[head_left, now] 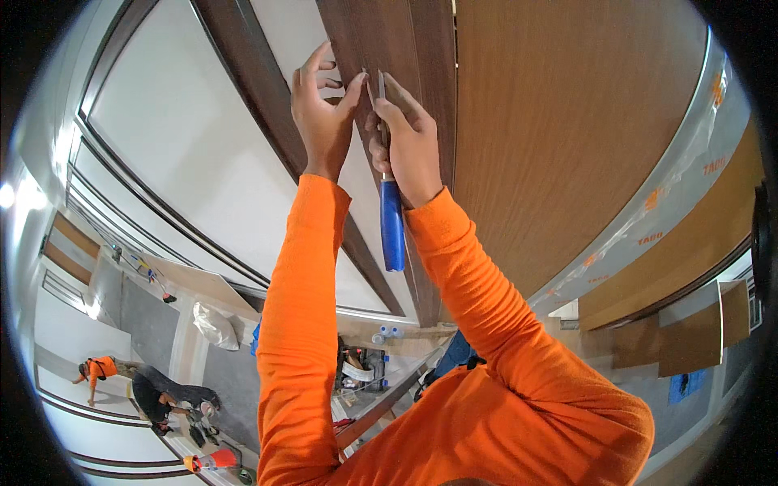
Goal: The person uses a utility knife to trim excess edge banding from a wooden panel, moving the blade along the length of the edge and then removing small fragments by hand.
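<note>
Closest to the lens are two orange sleeves (454, 389), rising from the bottom edge and reaching up toward a dark wood trim strip (381, 40) that runs along the edge of a lighter brown wood panel (567, 121). The right hand (409, 142) is wrapped tight around a tool with a blue handle (392, 223); the handle hangs down past the wrist while the thin metal blade (380, 85) sticks up between the fingers and lies against the trim. Whether it is a chisel or a scraper I cannot make out from here. The left hand (322, 109) holds nothing: its fingers are spread and bent, the thumb stretched out toward the blade's tip, fingertips touching the dark trim just beside the tool. The two hands sit close together, nearly thumb to thumb.

To the left of the trim is a white wall panel (186, 138) framed in dark moulding. A strip of clear protective film (664, 194) with orange marks curves down the right side of the brown panel. Far below at lower left, another person in an orange top (101, 368) bends over the floor, well apart from the hands, and a white bag (215, 324) lies near a column.
</note>
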The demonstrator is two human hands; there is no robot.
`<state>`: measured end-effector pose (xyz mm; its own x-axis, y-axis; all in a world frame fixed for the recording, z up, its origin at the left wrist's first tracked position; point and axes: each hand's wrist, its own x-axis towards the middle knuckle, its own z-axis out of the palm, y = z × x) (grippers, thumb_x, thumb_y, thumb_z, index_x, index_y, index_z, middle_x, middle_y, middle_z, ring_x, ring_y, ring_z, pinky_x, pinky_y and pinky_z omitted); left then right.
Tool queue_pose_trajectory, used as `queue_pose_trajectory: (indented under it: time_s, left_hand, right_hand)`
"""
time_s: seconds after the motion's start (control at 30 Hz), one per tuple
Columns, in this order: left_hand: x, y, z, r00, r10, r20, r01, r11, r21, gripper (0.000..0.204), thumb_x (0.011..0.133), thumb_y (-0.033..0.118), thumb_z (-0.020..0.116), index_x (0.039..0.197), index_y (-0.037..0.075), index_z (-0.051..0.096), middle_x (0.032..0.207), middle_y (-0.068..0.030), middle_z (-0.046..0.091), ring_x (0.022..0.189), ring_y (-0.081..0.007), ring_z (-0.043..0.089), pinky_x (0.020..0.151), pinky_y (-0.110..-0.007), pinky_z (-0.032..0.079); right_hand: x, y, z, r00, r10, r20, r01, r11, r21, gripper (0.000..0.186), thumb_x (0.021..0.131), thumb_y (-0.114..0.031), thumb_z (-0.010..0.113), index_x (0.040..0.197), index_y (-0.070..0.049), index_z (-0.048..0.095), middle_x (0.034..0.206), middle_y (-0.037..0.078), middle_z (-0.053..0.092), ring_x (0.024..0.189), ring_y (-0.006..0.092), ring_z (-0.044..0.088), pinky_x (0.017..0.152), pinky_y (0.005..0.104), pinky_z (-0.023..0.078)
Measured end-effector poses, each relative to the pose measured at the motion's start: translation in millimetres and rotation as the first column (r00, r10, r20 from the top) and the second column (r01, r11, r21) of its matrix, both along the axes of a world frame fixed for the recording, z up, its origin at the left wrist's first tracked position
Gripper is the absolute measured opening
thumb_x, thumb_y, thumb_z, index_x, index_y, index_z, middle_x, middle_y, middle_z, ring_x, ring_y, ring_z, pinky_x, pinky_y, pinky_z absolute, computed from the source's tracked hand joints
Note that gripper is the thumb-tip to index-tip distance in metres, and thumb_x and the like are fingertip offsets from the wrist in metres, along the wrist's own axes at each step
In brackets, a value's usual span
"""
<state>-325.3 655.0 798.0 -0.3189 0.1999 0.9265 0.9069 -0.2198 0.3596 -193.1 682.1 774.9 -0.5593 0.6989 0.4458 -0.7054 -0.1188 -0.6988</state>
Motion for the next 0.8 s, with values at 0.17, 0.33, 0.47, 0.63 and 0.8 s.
queue_pose_trajectory:
  time_s: [0.17, 0.33, 0.47, 0.63, 0.8]
  left_hand:
    - [-5, 8, 23, 0.994, 0.087, -0.069, -0.087, 0.996, -0.007, 0.056, 0.084, 0.026, 0.082, 0.134, 0.013, 0.059, 0.114, -0.0093, 0.063, 0.094, -0.0194, 0.066, 0.075, -0.033, 0.057]
    - [-10, -36, 7, 0.971, -0.2, 0.133, 0.234, 0.912, -0.338, 0.061, 0.09, 0.025, 0.078, 0.143, 0.009, 0.053, 0.119, -0.0118, 0.068, 0.1, -0.0179, 0.068, 0.082, -0.034, 0.057]
    - [-3, -206, -68, 0.977, -0.027, 0.211, 0.197, 0.489, -0.85, 0.057, 0.092, 0.028, 0.076, 0.142, 0.008, 0.057, 0.125, -0.0177, 0.069, 0.11, -0.0271, 0.068, 0.091, -0.041, 0.054]
    - [75, -349, -241, 0.852, 0.298, 0.43, 0.501, -0.228, -0.835, 0.053, 0.092, 0.041, 0.073, 0.134, 0.009, 0.064, 0.12, -0.0189, 0.071, 0.112, -0.0361, 0.067, 0.096, -0.045, 0.053]
    - [122, -438, -241, 0.715, 0.611, 0.34, 0.528, -0.154, -0.835, 0.044, 0.095, 0.044, 0.066, 0.118, 0.007, 0.072, 0.114, -0.016, 0.073, 0.093, -0.0329, 0.072, 0.08, -0.045, 0.056]
  right_hand:
    - [-4, -7, 6, 0.996, -0.046, 0.074, 0.043, 0.998, 0.037, 0.048, 0.106, -0.017, 0.05, 0.151, 0.0, 0.043, 0.086, 0.01, 0.065, 0.044, 0.0074, 0.05, 0.035, 0.0233, 0.036]
    - [3, 21, -5, 0.994, -0.096, 0.051, 0.085, 0.981, 0.176, 0.049, 0.107, -0.021, 0.051, 0.152, -0.002, 0.042, 0.088, 0.011, 0.067, 0.043, 0.007, 0.05, 0.036, 0.0216, 0.036]
    - [23, 1, -8, 0.967, -0.146, 0.207, 0.085, 0.956, 0.28, 0.041, 0.11, -0.03, 0.044, 0.141, -0.004, 0.054, 0.081, 0.005, 0.067, 0.045, 0.0032, 0.043, 0.037, 0.0206, 0.031]
    - [78, 45, -55, 0.872, -0.251, 0.42, 0.085, 0.923, 0.375, 0.047, 0.111, -0.038, 0.038, 0.126, 0.0, 0.061, 0.061, -0.002, 0.05, 0.044, 0.0029, 0.031, 0.038, 0.0195, 0.023]
    - [30, 19, -68, 0.9, -0.173, 0.4, -0.016, 0.904, 0.428, 0.046, 0.11, -0.028, 0.043, 0.147, 0.0, 0.044, 0.113, 0.018, 0.068, 0.043, 0.0053, 0.037, 0.036, 0.0202, 0.029]
